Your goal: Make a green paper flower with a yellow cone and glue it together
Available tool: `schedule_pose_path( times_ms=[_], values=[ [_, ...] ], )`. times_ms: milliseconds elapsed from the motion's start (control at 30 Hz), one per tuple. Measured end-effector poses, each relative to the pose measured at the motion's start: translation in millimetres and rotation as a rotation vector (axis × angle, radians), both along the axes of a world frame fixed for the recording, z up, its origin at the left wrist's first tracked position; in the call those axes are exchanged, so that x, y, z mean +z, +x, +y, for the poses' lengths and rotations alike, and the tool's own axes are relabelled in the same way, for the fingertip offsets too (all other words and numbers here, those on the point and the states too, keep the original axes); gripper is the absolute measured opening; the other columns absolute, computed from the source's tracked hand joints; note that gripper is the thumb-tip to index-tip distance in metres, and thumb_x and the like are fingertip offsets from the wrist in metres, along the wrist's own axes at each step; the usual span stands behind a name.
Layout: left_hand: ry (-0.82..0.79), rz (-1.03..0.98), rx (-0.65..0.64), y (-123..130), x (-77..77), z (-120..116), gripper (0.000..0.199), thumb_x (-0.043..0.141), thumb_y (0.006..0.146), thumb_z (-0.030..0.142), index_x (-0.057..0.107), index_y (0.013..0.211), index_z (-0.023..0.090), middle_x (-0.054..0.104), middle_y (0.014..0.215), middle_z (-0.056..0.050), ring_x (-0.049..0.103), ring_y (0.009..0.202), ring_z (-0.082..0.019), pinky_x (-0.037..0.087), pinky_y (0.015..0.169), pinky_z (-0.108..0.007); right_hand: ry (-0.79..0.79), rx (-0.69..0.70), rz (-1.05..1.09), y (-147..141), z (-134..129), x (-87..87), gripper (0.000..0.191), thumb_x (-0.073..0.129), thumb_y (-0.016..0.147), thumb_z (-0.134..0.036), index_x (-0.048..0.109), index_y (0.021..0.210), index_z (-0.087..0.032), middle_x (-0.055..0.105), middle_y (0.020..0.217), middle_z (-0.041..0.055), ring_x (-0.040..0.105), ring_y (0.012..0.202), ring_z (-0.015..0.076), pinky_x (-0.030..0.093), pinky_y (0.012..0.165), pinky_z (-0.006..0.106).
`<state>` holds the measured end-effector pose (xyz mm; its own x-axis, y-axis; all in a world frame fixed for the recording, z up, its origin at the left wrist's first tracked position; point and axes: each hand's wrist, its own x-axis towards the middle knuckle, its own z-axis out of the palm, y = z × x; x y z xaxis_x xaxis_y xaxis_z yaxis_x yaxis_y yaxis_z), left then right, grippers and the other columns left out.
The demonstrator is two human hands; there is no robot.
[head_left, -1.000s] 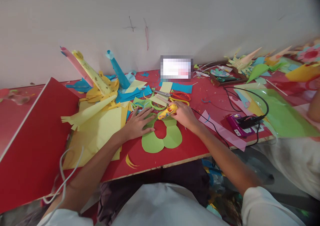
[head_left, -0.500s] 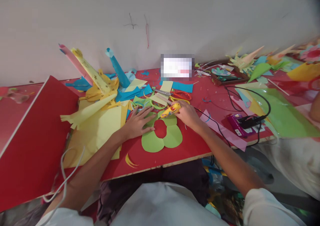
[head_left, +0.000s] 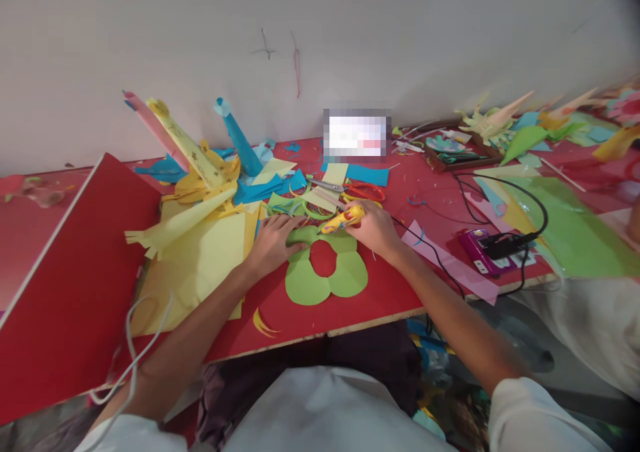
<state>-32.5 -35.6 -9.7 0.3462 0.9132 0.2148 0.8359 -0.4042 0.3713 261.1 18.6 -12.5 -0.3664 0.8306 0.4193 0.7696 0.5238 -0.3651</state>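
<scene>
Beyond, a tray [head_left: 465,164] holds paper [head_left: 445,145]; right grip [head_left: 376,228] pinches yellow tool [head_left: 343,220], left grip [head_left: 273,242] spread.

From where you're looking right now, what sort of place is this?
Probably a paper-craft workspace: the red table carries a flower-shaped green cutout, scissors and a rolled blue paper cone.

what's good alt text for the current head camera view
A person's right hand holds a yellow tool pointed at a green paper flower with an open centre, the left hand at its upper-left petal. Beyond them on the red table are scissors and tall paper cones.
</scene>
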Motion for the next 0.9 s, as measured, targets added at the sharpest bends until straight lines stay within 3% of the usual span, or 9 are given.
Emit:
schedule_pose_path(
  times_ms=[133, 300, 467, 633, 767, 900],
  values=[
    [-0.064, -0.11, -0.004, 2, -0.2, 3, 0.052, 0.078, 0.094, 0.04, 0.068, 0.143, 0.025, 0.075, 0.118, -0.01, 0.068, 0.117, -0.033, 0.053, 0.103, -0.049, -0.011, -0.007, 0.014, -1, 2, 9.2, 0.032, 0.075, 0.078, -0.015, 0.069, 0.109, -0.024, 0.08, 0.111, 0.0099, 0.075, 0.108, 0.0333, 0.059, 0.091, 0.042],
    [-0.061, -0.28, -0.022, -3, 1.4, 7, 0.04, 0.067, 0.1, 0.036, 0.071, 0.138, 0.024, 0.076, 0.136, -0.011, 0.071, 0.125, -0.03, 0.055, 0.111, -0.048, 0.002, -0.018, 0.014, -3, 4, 13.9, 0.03, 0.075, 0.078, -0.017, 0.069, 0.107, -0.025, 0.079, 0.107, 0.0101, 0.074, 0.107, 0.0335, 0.058, 0.088, 0.041],
    [-0.073, -0.225, 0.03, -7, 0.1, 10, 0.046, 0.069, 0.098, 0.037, 0.069, 0.142, 0.023, 0.075, 0.141, -0.011, 0.069, 0.131, -0.033, 0.053, 0.115, -0.052, 0.003, -0.006, -0.017, -6, 5, 11.2, 0.028, 0.074, 0.08, -0.017, 0.068, 0.106, -0.024, 0.079, 0.109, 0.0106, 0.072, 0.107, 0.0343, 0.058, 0.087, 0.042],
    [0.056, -0.079, -0.001, -6, -0.3, 7, 0.056, 0.069, 0.1, 0.038, 0.061, 0.153, 0.026, 0.062, 0.157, -0.012, 0.053, 0.149, -0.035, 0.042, 0.126, -0.057, 0.036, 0.035, -0.092, -12, 6, 14.8, 0.027, 0.07, 0.084, -0.015, 0.066, 0.109, -0.025, 0.078, 0.109, 0.0098, 0.069, 0.107, 0.0336, 0.056, 0.09, 0.042],
    [0.086, 0.002, -0.087, -9, -1.9, 7, 0.036, 0.062, 0.104, 0.037, 0.074, 0.137, 0.03, 0.06, 0.161, -0.007, 0.042, 0.158, -0.034, 0.028, 0.133, -0.059, 0.049, 0.057, -0.144, -18, 9, 19.1, 0.026, 0.071, 0.086, -0.015, 0.065, 0.109, -0.024, 0.077, 0.106, 0.0096, 0.068, 0.107, 0.0334, 0.054, 0.085, 0.04],
    [0.028, 0.034, -0.108, -10, -3.2, 7, 0.034, 0.056, 0.108, 0.037, 0.076, 0.135, 0.033, 0.061, 0.161, -0.005, 0.042, 0.16, -0.032, 0.021, 0.135, -0.061, 0.018, 0.075, -0.145, -23, 12, 18.5, 0.028, 0.07, 0.086, -0.012, 0.066, 0.111, -0.024, 0.075, 0.108, 0.0111, 0.067, 0.11, 0.0341, 0.053, 0.081, 0.039]
  ],
)
